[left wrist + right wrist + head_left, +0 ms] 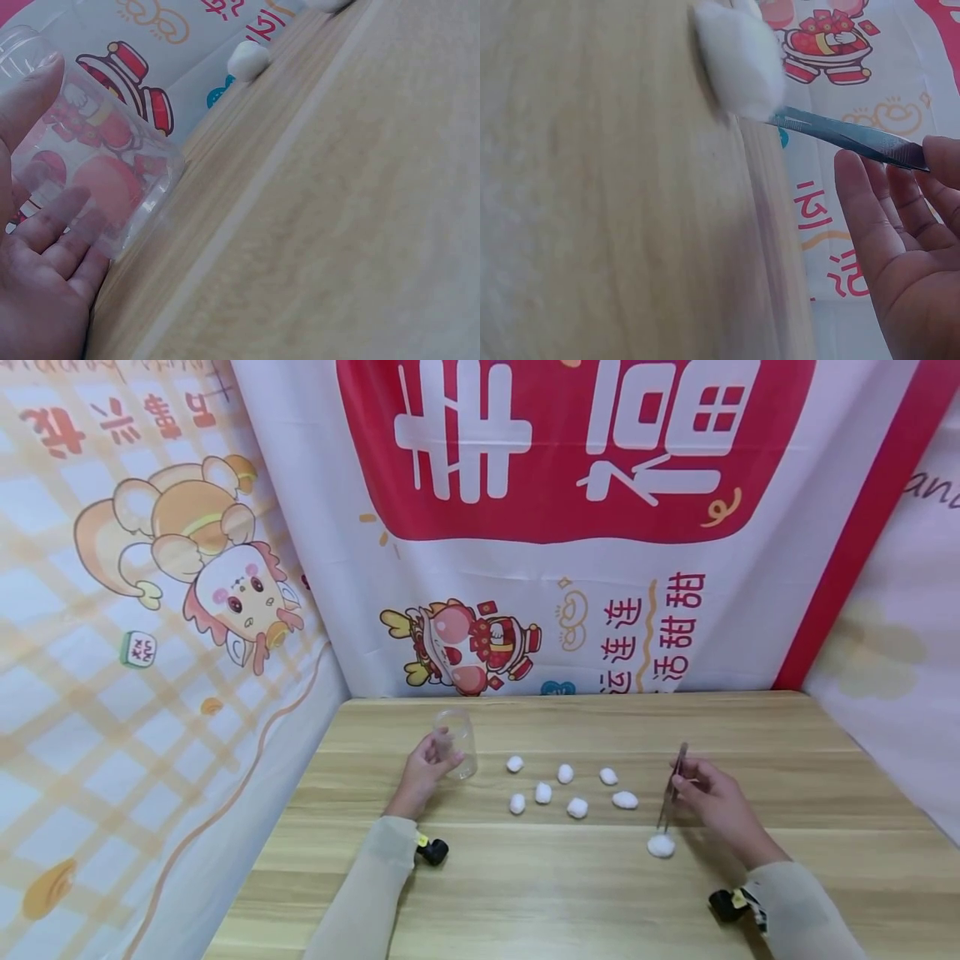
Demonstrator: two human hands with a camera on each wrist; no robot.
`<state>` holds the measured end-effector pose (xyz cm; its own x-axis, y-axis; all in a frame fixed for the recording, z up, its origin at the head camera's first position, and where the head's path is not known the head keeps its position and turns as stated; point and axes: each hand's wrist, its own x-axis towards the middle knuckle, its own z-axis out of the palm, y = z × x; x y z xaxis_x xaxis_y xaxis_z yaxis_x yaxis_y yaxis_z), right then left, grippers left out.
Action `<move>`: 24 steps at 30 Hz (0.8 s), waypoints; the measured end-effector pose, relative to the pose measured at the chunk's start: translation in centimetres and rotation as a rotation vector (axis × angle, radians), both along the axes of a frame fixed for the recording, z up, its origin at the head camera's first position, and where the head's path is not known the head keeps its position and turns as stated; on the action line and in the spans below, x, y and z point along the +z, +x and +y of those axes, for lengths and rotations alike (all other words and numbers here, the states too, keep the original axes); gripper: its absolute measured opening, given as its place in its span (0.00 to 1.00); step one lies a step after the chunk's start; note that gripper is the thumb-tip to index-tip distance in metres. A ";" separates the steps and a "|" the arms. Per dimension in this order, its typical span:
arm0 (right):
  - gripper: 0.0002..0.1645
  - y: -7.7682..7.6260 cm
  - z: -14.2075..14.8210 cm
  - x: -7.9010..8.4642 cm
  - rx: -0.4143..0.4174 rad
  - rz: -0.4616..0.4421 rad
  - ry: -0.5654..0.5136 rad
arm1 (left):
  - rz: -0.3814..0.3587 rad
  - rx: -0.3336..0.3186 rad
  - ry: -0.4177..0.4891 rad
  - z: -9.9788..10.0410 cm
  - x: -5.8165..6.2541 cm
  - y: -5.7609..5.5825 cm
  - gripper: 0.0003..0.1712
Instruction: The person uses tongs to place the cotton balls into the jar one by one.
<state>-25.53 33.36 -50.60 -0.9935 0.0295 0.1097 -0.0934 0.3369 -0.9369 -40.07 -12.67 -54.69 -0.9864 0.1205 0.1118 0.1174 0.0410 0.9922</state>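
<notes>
On the left of the head view, my left hand point(425, 770) holds a clear plastic jar point(465, 747) that stands upright on the table. The left wrist view shows the thumb on the near side of the jar point(97, 157) and the fingers behind its clear wall. My right hand point(716, 802) pinches metal tweezers point(672, 789) with the tips pointing down. Those tips meet a white cotton ball point(661, 846) near the table surface. In the right wrist view the tweezers point(847, 136) reach the cotton ball point(741, 64); whether they grip it I cannot tell.
Several more cotton balls lie spread between the hands, among them one cotton ball point(514, 764) near the jar and another point(625, 800) nearer the tweezers. The wood-grain table point(555, 893) ends at a printed cloth point(495, 560) hanging behind it. Cloth walls stand on both sides.
</notes>
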 end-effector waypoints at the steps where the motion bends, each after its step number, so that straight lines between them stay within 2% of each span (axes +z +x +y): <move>1: 0.24 0.0 0.0 0.0 0.005 -0.002 -0.003 | 0.000 0.002 0.000 0.0 0.0 0.0 0.48; 6: 0.23 0.0 -0.1 0.4 0.004 0.007 -0.019 | 0.010 0.005 0.002 0.0 0.0 0.1 0.47; 10: 0.23 0.2 -0.3 0.7 -0.001 0.028 0.017 | 0.011 0.006 0.001 0.1 0.0 0.0 0.45; 17: 0.23 0.2 -0.5 0.1 0.012 0.011 0.050 | 0.005 -0.001 0.000 0.1 0.1 0.0 0.43; 24: 0.23 0.1 -0.3 0.1 0.007 -0.067 0.073 | 0.009 0.001 0.003 0.2 0.2 0.1 0.42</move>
<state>-25.45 33.04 -50.55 -0.9989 0.0166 0.0449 -0.0343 0.4037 -0.9142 -39.98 -12.47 -54.51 -0.9855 0.1192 0.1210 0.1264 0.0383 0.9912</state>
